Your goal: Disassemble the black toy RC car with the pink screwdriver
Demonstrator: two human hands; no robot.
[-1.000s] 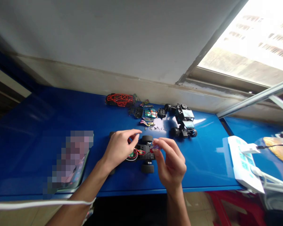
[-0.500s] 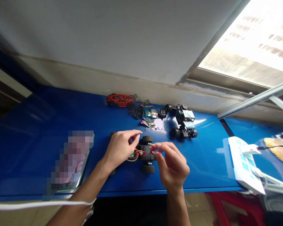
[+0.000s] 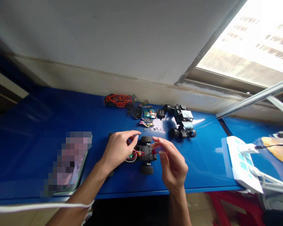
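A black toy car chassis (image 3: 145, 150) with four wheels lies on the blue table, red and white wires and a green circuit board showing at its middle. My left hand (image 3: 119, 146) grips it from the left and covers much of that end; thumb and forefinger curve over it, and the other fingers are hidden. In my right hand (image 3: 173, 163) is a small screwdriver (image 3: 157, 150) with a red and purple handle, held between thumb and fingers. Its thin shaft points left over the chassis, near the wires; whether the tip touches anything I cannot tell.
Behind the chassis are an orange-framed toy car (image 3: 119, 100), a green car body shell (image 3: 149, 113), small screws (image 3: 153, 129) and a black-and-blue toy truck (image 3: 184, 121). A phone-like screen (image 3: 70, 166), partly blurred, lies left. A white power strip (image 3: 244, 164) stands right.
The fingers of my right hand have opened a little around the screwdriver, showing more of its handle. My left hand stays on the chassis. The whole view has shifted slightly.
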